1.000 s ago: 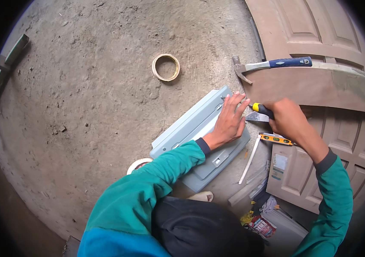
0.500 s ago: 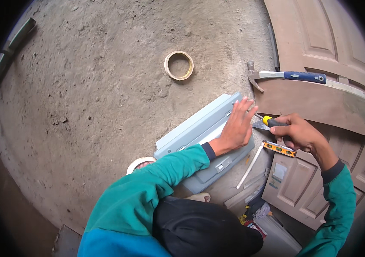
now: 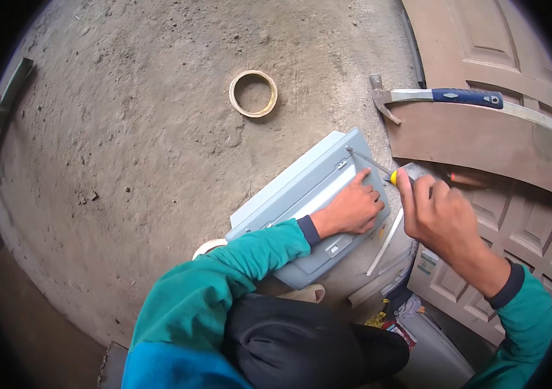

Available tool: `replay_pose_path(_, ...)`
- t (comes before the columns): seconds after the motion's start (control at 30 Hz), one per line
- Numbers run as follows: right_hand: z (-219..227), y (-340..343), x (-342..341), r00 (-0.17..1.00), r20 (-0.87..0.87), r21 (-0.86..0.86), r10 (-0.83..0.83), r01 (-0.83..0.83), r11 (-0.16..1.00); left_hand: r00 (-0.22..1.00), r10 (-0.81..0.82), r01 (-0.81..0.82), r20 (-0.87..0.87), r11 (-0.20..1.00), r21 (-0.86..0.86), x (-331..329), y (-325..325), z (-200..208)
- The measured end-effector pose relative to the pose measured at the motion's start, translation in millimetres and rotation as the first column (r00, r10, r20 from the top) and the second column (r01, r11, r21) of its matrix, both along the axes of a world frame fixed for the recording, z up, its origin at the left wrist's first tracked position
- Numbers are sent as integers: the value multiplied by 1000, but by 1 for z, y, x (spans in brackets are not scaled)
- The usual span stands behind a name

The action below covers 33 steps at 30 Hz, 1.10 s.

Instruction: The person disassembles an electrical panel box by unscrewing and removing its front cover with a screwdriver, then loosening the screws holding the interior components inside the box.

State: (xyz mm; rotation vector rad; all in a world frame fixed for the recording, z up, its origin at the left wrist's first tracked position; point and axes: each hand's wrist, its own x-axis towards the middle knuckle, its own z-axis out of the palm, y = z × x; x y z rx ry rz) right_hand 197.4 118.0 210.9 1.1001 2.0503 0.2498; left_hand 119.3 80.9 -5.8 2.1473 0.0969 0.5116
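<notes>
A long light-grey plastic case (image 3: 311, 267) lies slanting on the ground in front of me. My left hand (image 3: 352, 206) rests on its right part, index finger stretched out toward the far edge, the other fingers bent. My right hand (image 3: 441, 211) is closed round a screwdriver (image 3: 372, 161) with a yellow collar; its handle is mostly hidden in the fist. The screwdriver's tip meets a small screw-like spot near the case's far right corner. A flat grey piece (image 3: 413, 170) shows beside the fist, and a blurred orange-red thing (image 3: 467, 180) sticks out behind it.
A claw hammer (image 3: 444, 96) with a blue grip lies on a brown board (image 3: 477, 136) at the right, by panelled doors (image 3: 483, 32). A tape roll (image 3: 232, 102) lies on the concrete floor beyond the case. A white stick (image 3: 385, 243) lies right of the case.
My right hand has turned over, and the screwdriver's tip now reaches the case's corner. The orange spirit level below that hand is no longer seen there. My left hand slid nearer, its index finger pointing.
</notes>
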Motion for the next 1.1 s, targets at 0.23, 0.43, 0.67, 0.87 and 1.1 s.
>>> replay_pose_path(0.23, 19, 53, 20, 320, -488, -386, -812, 755, 530, 991, 90, -82, 101, 994, -74, 4, -3, -4)
replay_pose_path(0.43, 16, 71, 27, -463, 118, -634, -878, 646, -426, 786, 619, -606, -3, 769, -202, -24, 31, 12)
replay_pose_path(0.67, 9, 75, 18, -286, 135, -572, -949, 759, -311, 750, 504, -577, -428, 815, -51, -46, 57, -5)
replay_pose_path(0.87, 6, 58, 17, 137, 4, -587, -991, 802, 109, 757, 500, -579, -421, 811, -77, -46, 52, -8)
replay_pose_path(1.1, 17, 47, 11, 904, 28, -441, -427, 395, 806, 770, 538, -596, -343, 799, -84, -42, 56, -9)
